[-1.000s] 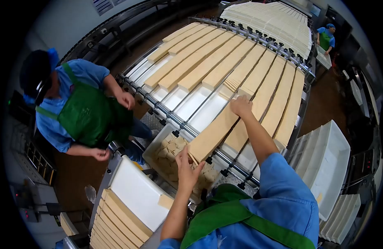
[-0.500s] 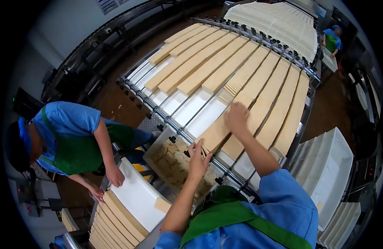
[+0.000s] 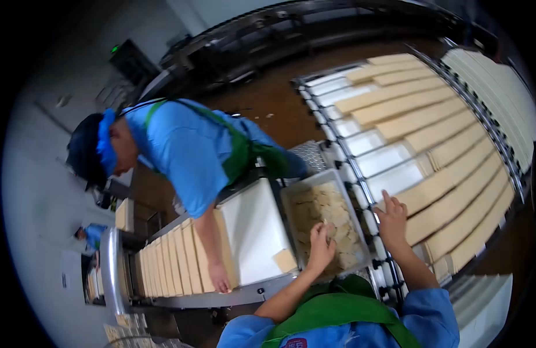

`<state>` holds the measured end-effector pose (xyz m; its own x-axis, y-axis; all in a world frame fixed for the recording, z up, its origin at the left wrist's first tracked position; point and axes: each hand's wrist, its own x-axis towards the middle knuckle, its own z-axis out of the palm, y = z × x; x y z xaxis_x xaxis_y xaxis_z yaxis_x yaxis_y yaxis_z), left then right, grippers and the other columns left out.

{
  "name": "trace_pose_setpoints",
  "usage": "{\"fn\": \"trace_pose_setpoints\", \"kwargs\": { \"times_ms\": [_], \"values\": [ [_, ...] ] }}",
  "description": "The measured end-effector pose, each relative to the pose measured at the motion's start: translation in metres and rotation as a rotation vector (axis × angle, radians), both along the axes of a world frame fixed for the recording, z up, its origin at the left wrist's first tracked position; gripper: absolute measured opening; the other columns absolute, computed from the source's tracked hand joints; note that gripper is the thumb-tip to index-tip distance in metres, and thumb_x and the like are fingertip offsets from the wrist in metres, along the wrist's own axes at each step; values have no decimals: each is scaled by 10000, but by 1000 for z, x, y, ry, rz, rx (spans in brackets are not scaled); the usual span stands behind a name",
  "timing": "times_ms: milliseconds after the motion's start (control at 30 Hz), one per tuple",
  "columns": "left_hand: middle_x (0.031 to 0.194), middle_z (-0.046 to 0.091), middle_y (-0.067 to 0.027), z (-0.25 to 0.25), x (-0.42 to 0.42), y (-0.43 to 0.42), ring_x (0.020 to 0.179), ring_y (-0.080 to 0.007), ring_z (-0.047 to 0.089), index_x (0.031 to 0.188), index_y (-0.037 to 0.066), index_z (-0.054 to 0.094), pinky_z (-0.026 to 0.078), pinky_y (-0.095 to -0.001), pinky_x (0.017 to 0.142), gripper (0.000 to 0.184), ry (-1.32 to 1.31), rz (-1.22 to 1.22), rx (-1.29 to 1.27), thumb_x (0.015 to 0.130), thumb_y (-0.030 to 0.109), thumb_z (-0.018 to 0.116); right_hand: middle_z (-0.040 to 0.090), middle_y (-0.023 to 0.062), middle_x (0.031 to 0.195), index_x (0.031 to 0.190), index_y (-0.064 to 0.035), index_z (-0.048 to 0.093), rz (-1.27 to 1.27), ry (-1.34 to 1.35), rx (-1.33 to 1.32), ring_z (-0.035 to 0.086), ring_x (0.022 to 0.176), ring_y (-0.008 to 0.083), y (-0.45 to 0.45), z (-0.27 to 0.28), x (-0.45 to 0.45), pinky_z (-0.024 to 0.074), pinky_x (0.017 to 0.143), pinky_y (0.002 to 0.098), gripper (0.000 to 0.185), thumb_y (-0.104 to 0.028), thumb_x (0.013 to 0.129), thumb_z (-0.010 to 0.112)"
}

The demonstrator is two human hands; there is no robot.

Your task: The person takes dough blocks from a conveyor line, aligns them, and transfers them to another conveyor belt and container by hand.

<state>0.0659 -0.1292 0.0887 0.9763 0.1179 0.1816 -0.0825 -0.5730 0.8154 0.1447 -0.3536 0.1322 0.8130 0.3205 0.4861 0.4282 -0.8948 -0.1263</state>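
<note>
My left hand (image 3: 322, 248) is over a white bin (image 3: 286, 211) of broken pale pieces (image 3: 320, 203). Its fingers are pinched together, and whatever they hold is too small and blurred to name. My right hand (image 3: 394, 220) rests at the near end of a long row of thin beige sheets (image 3: 436, 188) stacked face to face. Its fingers are spread, with the index finger stretched out over the white lane surface (image 3: 393, 177). Several similar rows (image 3: 419, 107) lie side by side between metal rods on the slatted table.
At left, a co-worker (image 3: 187, 145) leans over a white conveyor (image 3: 253, 220), one hand on its beige rows (image 3: 189, 255). A loose beige block (image 3: 285, 261) lies near the conveyor's end. White trays (image 3: 482, 307) stand at lower right. A metal rail (image 3: 358, 174) edges the table.
My view has swung left. My left hand has left the row's end and moved over the bin; my right hand has come back from atop the row to its near end.
</note>
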Motion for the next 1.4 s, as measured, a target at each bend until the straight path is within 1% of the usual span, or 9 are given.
{"fn": "trace_pose_setpoints", "kwargs": {
  "times_ms": [200,367,567,700,800,967,1033,1233,1400],
  "values": [
    [1200,502,-160,6,-47,42,1046,-281,539,1109,54,597,454,-309,857,262,86,71,-158,852,46,550,432,184,1379,1138,-29,584,-131,47,-122,451,1148,349,15,-14,6,341,959,466,377,-60,766,527],
    [1082,587,-144,4,-89,85,983,-241,567,1030,40,633,468,-302,813,197,0,212,-348,861,29,532,460,174,1348,1260,-64,502,-290,97,-220,488,1109,331,14,-18,13,416,898,435,506,-266,816,635],
    [1036,584,-158,-6,-145,165,1006,-298,559,991,13,620,448,-335,875,227,-163,626,-39,795,-47,524,506,179,1301,1273,-63,484,-332,34,-266,587,980,353,9,-21,11,500,784,426,555,-388,844,622],
    [1218,475,-231,-50,-200,236,1196,-386,391,1250,-1,441,312,-488,1013,577,219,1093,408,763,181,692,536,178,1266,1233,-68,515,-428,-42,-324,613,958,348,9,-30,15,520,750,432,572,-498,863,579],
    [1334,327,-303,-72,-226,278,1238,-464,294,1346,4,338,280,-521,1038,799,514,1342,328,717,284,744,534,155,1281,1237,-96,517,-492,-110,-379,608,999,341,12,-27,14,515,776,433,576,-521,854,578],
    [1354,295,-308,-95,-255,338,1241,-464,307,1357,-39,276,308,-486,1045,941,572,1333,190,659,307,804,489,77,1353,1251,-189,527,-685,-100,-456,569,1095,303,-2,-39,20,452,879,459,631,-633,804,556],
    [1326,300,-304,-98,-260,353,1193,-454,363,1349,-51,269,354,-447,1016,973,513,1168,111,622,259,836,461,88,1390,1285,-194,503,-886,141,-480,523,1173,312,3,-44,23,415,913,502,676,-675,810,509],
    [1205,344,-311,-78,-240,352,1082,-449,430,1295,-61,296,390,-454,971,948,468,1101,-39,572,177,861,339,154,1466,1387,-152,405,-745,93,-476,331,1309,420,14,-78,38,329,990,590,686,-625,891,398],
    [1161,348,-302,-79,-225,348,1017,-446,487,1314,-72,237,460,-436,885,893,521,1114,67,661,181,791,438,214,1341,1266,-48,488,-38,87,-244,401,1240,402,207,-68,29,387,978,470,575,-353,811,663]
  ]
}}
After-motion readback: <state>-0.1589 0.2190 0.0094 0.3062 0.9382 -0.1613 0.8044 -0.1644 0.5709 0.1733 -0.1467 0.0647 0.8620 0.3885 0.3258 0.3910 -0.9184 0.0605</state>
